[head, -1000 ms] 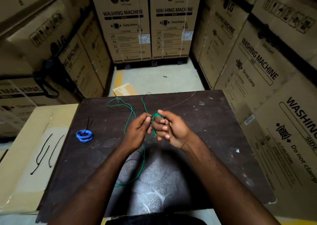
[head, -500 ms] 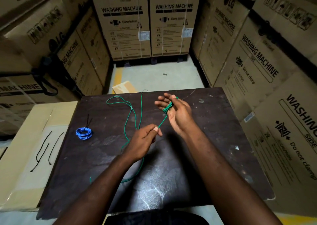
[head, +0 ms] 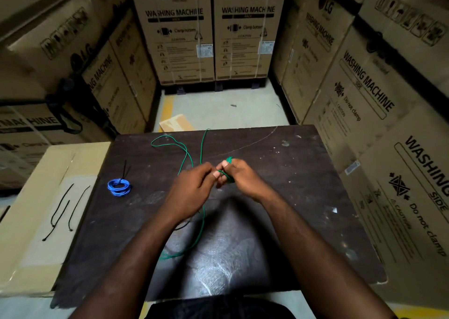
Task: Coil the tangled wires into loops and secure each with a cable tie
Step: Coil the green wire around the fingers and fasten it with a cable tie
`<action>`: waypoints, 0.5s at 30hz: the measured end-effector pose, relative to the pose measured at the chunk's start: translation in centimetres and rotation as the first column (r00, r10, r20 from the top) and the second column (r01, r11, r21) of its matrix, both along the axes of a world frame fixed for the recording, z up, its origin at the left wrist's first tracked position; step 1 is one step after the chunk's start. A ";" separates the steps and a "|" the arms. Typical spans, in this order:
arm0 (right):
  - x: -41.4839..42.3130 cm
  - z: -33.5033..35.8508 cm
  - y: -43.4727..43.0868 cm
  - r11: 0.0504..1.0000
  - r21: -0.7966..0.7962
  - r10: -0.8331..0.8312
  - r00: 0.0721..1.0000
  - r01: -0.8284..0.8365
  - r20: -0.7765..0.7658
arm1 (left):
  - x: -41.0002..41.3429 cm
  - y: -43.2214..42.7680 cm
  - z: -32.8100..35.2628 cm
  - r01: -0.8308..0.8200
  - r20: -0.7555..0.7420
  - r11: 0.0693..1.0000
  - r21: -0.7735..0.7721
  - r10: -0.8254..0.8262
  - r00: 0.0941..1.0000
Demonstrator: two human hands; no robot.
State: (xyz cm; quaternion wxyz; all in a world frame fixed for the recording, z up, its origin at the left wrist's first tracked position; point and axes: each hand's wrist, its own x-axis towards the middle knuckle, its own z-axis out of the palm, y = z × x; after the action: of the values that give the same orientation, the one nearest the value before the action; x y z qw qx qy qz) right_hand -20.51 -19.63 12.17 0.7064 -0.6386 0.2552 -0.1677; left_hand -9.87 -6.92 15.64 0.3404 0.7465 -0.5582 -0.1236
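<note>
1. While you stood at the bench, stacked washing-machine cartons (head: 184,31) walled you in on three sides, with a strip of pale floor (head: 218,109) between them and a loose scrap of cardboard (head: 173,124) lying on it near the far edge of the work surface.
2. Your dark tabletop (head: 303,197) filled the middle of the view; a flattened pale carton (head: 36,197) butted against its left side.
3. Your left hand (head: 188,192) was curled closed, thumb and fingers pinched on the green wire (head: 201,221) just beside your right hand.
4. Your right hand (head: 240,179) was also closed, with turns of that green wire wound around its fingers (head: 224,164); a small bunch of green stuck out above the knuckles.
5. From your hands the loose green wire ran two ways: one length went toward the far table edge and doubled back in an open loop, another dropped toward you and curved left on the tabletop under your left forearm.
6. A blue wire coil (head: 119,187) lay flat on the left part of the table, well apart from your hands, already cinched with a black cable tie (head: 125,171) whose tail pointed away from you.
7. Spare black cable ties (head: 60,211) lay loose on the pale carton, three as far as you could count.
</note>
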 end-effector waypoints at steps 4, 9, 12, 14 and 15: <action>-0.2 0.8 0.7 0.979 0.105 0.185 0.977 -0.174 -0.102 | 1.9 -0.2 0.7 -0.140 0.194 0.990 -0.012 0.140 0.971; -0.9 1.7 1.3 0.917 0.245 0.361 0.918 -0.316 -0.166 | 3.2 -0.3 0.2 -0.169 0.200 0.986 -0.001 0.166 0.966; -1.4 2.5 1.9 0.875 0.335 0.405 0.908 -0.350 -0.111 | 3.4 -0.4 -0.6 -0.169 0.135 0.985 -0.013 0.170 0.976; -1.8 3.0 2.0 0.835 0.409 0.414 0.910 -0.369 -0.024 | 3.4 -0.5 -1.1 -0.160 0.052 0.985 -0.056 0.163 0.985; -2.0 3.3 1.9 0.816 0.440 0.409 0.912 -0.376 0.021 | 3.5 -0.5 -1.5 -0.161 0.009 0.984 -0.073 0.162 0.987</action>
State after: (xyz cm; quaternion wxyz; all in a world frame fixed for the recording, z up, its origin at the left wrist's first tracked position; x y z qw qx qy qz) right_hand -22.48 -17.71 15.43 0.8400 -0.5094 0.1750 0.0664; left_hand -6.38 -7.40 14.10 0.3720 0.7775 -0.5023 -0.0699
